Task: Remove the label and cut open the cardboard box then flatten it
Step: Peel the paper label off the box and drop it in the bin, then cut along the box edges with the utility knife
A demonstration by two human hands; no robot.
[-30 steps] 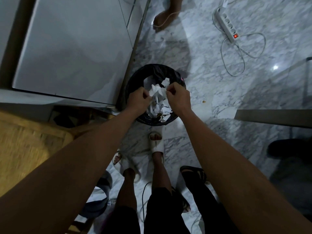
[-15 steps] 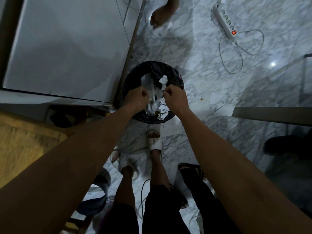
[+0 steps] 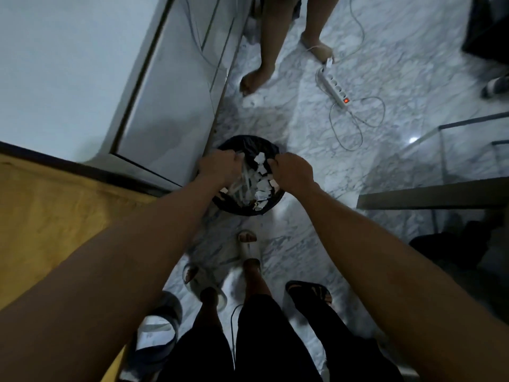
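A round bin with a black liner [image 3: 243,210] stands on the marble floor, holding several torn white label scraps [image 3: 262,185]. Both my hands hover just above its rim with curled fingers. My left hand [image 3: 218,166] pinches a pale strip of label that hangs down into the bin. A small white scrap sits pinched at the fingertips of my right hand [image 3: 292,170]. The two hands are a short gap apart. The cardboard box is not in view.
A white cabinet [image 3: 165,106] rises left of the bin, with a yellow surface [image 3: 41,216] nearer me. Another person's feet [image 3: 254,78] stand beyond the bin. A power strip [image 3: 334,88] and its cable lie on the floor. A glass table [image 3: 440,194] is at right.
The crumpled white label held between both hands has been torn; the hands have drawn apart and pieces now lie in the bin. The view has tilted up.
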